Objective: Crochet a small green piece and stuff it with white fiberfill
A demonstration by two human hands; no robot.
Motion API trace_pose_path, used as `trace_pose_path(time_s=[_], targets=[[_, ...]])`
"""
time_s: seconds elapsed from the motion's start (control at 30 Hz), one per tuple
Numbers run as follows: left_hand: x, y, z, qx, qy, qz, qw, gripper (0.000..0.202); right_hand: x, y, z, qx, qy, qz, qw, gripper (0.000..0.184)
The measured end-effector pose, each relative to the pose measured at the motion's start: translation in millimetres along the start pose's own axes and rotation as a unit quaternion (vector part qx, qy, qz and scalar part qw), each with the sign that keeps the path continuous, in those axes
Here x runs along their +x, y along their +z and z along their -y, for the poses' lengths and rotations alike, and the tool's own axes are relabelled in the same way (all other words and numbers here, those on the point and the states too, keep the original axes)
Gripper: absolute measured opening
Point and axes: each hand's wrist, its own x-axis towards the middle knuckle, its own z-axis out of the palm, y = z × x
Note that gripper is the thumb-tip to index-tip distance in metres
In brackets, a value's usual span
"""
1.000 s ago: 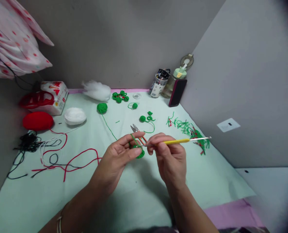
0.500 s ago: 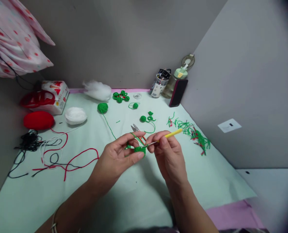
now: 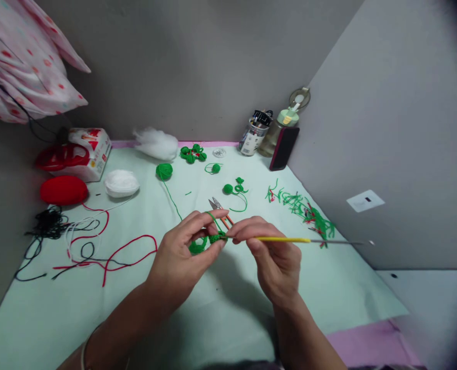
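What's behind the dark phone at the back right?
Behind the phone stands a see-through bottle, its light green lid and left side showing. The phone covers the bottle's lower right part, so what else may be there cannot be seen.

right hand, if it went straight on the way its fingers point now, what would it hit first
Probably the green crochet piece pinched in the left hand, just ahead of the fingertips of the right hand. Depth is unclear from this single view.
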Motion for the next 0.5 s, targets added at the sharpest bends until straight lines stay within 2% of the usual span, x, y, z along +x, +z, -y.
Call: trace_pose_path(time_s=[0.1,0.2,0.3,0.4,0.43,0.5], targets=[[0,1.1,6,0.043,0.056,-0.025,0.997,0.039,-2,2,4,-0.123,-0.083,0.042,0.988,0.020],[-2,3.0,8,0.021,0.050,-0.037,0.998,0.038,-6,6,0,-0.268,-0.137,0.042,0.953,0.023],[-5,5.1,5,-0.077,-0.015,-0.029,0.997,0.039,-11,9,-8,-0.339,-0.185,0.014,0.922,0.032],[-6,6.1,4,-0.219,-0.096,0.020,0.971,0.044,-16,9,-13,-0.367,-0.215,-0.003,0.905,0.041],[-5,5.8,3,-0.265,-0.122,0.041,0.955,0.048,-17,9,-12,-0.364,-0.209,-0.012,0.908,0.042],[-3,4.0,3,-0.334,-0.171,0.078,0.924,0.056,-17,8,-9,-0.308,-0.179,-0.029,0.934,0.039]])
